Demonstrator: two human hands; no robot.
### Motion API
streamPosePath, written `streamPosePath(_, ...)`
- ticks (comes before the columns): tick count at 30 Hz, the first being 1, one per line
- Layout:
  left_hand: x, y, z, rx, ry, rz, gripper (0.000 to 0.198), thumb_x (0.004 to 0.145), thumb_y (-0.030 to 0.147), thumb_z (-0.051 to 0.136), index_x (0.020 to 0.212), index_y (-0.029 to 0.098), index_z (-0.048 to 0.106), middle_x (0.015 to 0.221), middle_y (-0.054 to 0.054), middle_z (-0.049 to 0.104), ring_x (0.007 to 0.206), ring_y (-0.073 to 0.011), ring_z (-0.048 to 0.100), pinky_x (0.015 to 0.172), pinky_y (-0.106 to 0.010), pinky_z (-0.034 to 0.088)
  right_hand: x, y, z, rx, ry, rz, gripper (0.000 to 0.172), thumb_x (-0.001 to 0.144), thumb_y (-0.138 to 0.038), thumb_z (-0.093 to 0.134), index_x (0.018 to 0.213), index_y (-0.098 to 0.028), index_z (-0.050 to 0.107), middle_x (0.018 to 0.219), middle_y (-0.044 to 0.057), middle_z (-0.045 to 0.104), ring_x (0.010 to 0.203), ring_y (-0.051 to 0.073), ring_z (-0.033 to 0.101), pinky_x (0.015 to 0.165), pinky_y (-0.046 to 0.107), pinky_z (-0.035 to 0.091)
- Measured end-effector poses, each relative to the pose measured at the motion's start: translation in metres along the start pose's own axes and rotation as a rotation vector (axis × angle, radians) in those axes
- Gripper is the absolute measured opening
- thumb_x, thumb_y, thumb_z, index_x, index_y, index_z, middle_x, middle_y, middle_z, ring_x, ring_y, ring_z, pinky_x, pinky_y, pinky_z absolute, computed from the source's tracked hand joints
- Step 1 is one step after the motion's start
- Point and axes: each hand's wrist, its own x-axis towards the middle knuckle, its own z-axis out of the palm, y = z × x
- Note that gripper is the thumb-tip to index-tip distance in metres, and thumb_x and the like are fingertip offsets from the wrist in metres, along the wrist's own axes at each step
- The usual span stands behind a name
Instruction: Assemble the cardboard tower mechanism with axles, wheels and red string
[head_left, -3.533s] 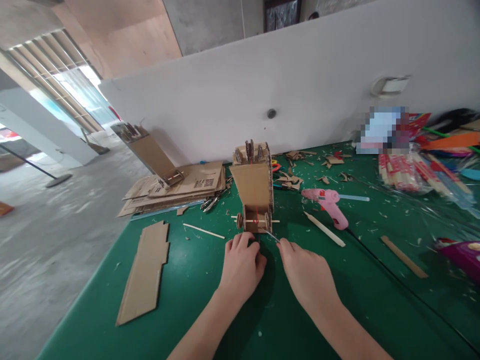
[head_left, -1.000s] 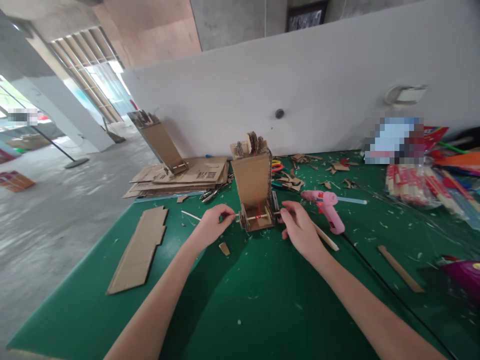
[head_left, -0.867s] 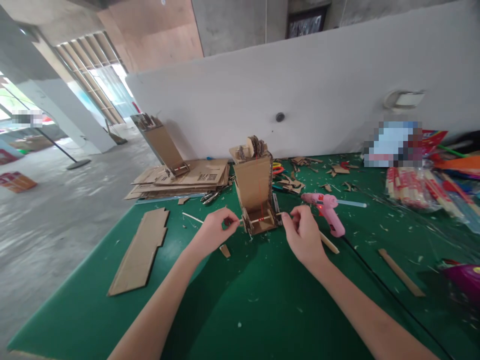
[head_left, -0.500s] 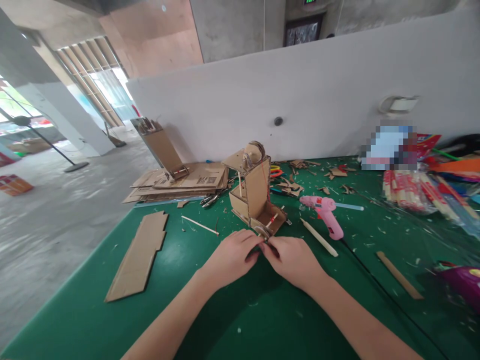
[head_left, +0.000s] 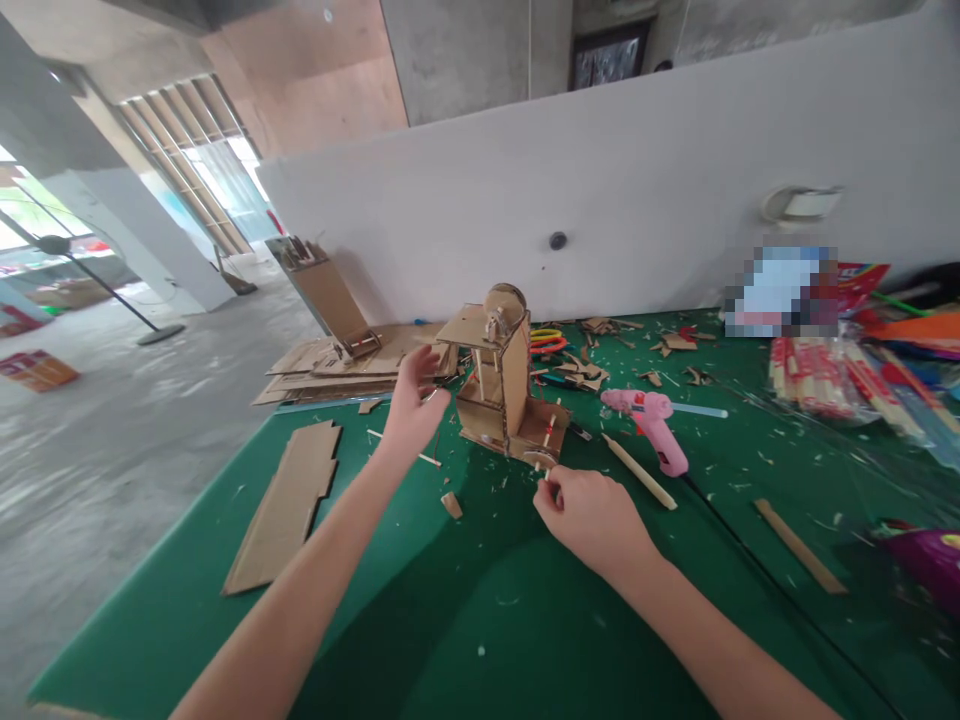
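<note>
A cardboard model (head_left: 514, 385) with an upright panel, a boxed base and a round piece on top stands on the green table (head_left: 465, 620). My left hand (head_left: 420, 400) is raised just left of it, fingers apart, holding nothing. At the model's near right corner, my right hand (head_left: 581, 505) has its fingers closed on the end of a thin wooden stick (head_left: 541, 470) that juts from the base. A small cardboard scrap (head_left: 451, 505) lies in front of the model.
Right of the model lie a pink glue gun (head_left: 652, 425), a wooden stick (head_left: 637, 472) and a cardboard strip (head_left: 799, 547). A cut cardboard piece (head_left: 285, 505) lies left, before stacked cardboard (head_left: 390, 360). Bagged sticks (head_left: 814, 380) sit far right.
My left hand has left the stick end and moved up and left, opening. My right hand has shifted slightly right. The model has turned a little, and the small scrap now shows in front of it.
</note>
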Motion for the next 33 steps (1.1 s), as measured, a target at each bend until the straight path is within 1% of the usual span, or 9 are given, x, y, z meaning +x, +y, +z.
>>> streamPosePath(3, 0.032, -0.001, 0.002, -0.336, -0.195, -0.034, 0.068, 0.06, 0.016, 0.051, 0.127, 0.022, 0.039, 0.122, -0.007, 0.055, 0.114, -0.0215, 0.05, 0.086, -0.034, 0.046, 0.001, 0.001, 0.001, -0.028, 0.008, -0.001, 0.028, 0.084, -0.027, 0.039, 0.063, -0.019, 0.056, 0.058, 0.005, 0.061, 0.052, 0.017, 0.058, 0.045, 0.027, 0.023)
streamPosePath(5, 0.045, -0.003, 0.004, -0.43, -0.325, -0.056, 0.066, 0.06, 0.018, 0.05, 0.125, 0.022, 0.044, 0.118, -0.007, 0.058, 0.106, -0.0216, 0.056, 0.084, -0.035, 0.047, 0.001, 0.001, 0.002, -0.046, 0.013, -0.003, 0.028, 0.084, -0.026, 0.038, 0.065, -0.019, 0.057, 0.058, 0.005, 0.062, 0.052, 0.018, 0.059, 0.044, 0.027, 0.023)
streamPosePath(7, 0.05, -0.005, 0.004, -0.434, -0.362, -0.075, 0.061, 0.062, 0.019, 0.053, 0.123, 0.021, 0.048, 0.114, -0.007, 0.061, 0.099, -0.0209, 0.059, 0.082, -0.035, 0.048, 0.001, 0.0, 0.002, -0.072, 0.012, 0.007, 0.029, 0.085, -0.025, 0.037, 0.068, -0.018, 0.059, 0.059, 0.006, 0.063, 0.053, 0.019, 0.06, 0.044, 0.027, 0.023)
streamPosePath(10, 0.048, -0.007, -0.003, -0.32, -0.281, -0.061, 0.052, 0.068, 0.023, 0.058, 0.119, 0.02, 0.053, 0.111, -0.005, 0.063, 0.097, -0.0204, 0.06, 0.082, -0.034, 0.049, 0.001, -0.001, 0.004, -0.125, 0.018, 0.026, 0.028, 0.085, -0.023, 0.037, 0.071, -0.017, 0.061, 0.061, 0.007, 0.064, 0.053, 0.02, 0.061, 0.044, 0.026, 0.025)
streamPosePath(14, 0.043, 0.0, -0.015, -0.065, -0.177, 0.111, 0.04, 0.067, 0.02, 0.059, 0.107, 0.014, 0.062, 0.102, -0.005, 0.068, 0.098, -0.022, 0.06, 0.085, -0.033, 0.048, 0.002, -0.001, 0.009, -0.193, 0.053, 0.008, 0.03, 0.088, -0.026, 0.036, 0.075, -0.016, 0.061, 0.062, 0.007, 0.064, 0.052, 0.019, 0.062, 0.044, 0.025, 0.027)
streamPosePath(17, 0.043, 0.003, -0.017, 0.043, -0.148, 0.2, 0.034, 0.067, 0.015, 0.053, 0.098, 0.012, 0.066, 0.095, -0.004, 0.07, 0.093, -0.0215, 0.062, 0.08, -0.03, 0.05, 0.004, -0.001, 0.011, -0.238, 0.067, -0.007, 0.034, 0.09, -0.032, 0.035, 0.078, -0.015, 0.061, 0.063, 0.007, 0.065, 0.054, 0.02, 0.063, 0.043, 0.025, 0.028)
streamPosePath(22, 0.046, -0.008, -0.014, 0.065, -0.149, 0.108, 0.034, 0.069, 0.015, 0.047, 0.099, 0.014, 0.065, 0.091, -0.004, 0.069, 0.065, -0.0147, 0.064, 0.059, -0.026, 0.053, 0.008, 0.001, 0.008, -0.32, 0.08, -0.017, 0.033, 0.091, -0.025, 0.033, 0.083, -0.012, 0.063, 0.063, 0.009, 0.066, 0.055, 0.019, 0.065, 0.044, 0.025, 0.027)
streamPosePath(26, 0.039, -0.01, -0.02, 0.133, -0.119, 0.099, 0.031, 0.07, 0.017, 0.05, 0.097, 0.015, 0.065, 0.088, -0.004, 0.069, 0.065, -0.0157, 0.064, 0.056, -0.026, 0.054, 0.009, 0.004, 0.008, -0.315, 0.09, -0.025, 0.034, 0.092, -0.027, 0.033, 0.082, -0.013, 0.062, 0.064, 0.009, 0.067, 0.056, 0.021, 0.065, 0.044, 0.026, 0.026)
streamPosePath(33, 0.024, 0.011, -0.028, 0.203, -0.073, 0.037, 0.028, 0.067, 0.014, 0.048, 0.09, 0.014, 0.065, 0.085, -0.004, 0.068, 0.07, -0.0166, 0.063, 0.055, -0.025, 0.054, 0.005, 0.007, 0.008, -0.268, 0.089, -0.049, 0.03, 0.091, -0.031, 0.038, 0.076, -0.016, 0.06, 0.064, 0.005, 0.066, 0.052, 0.018, 0.062, 0.044, 0.026, 0.021)
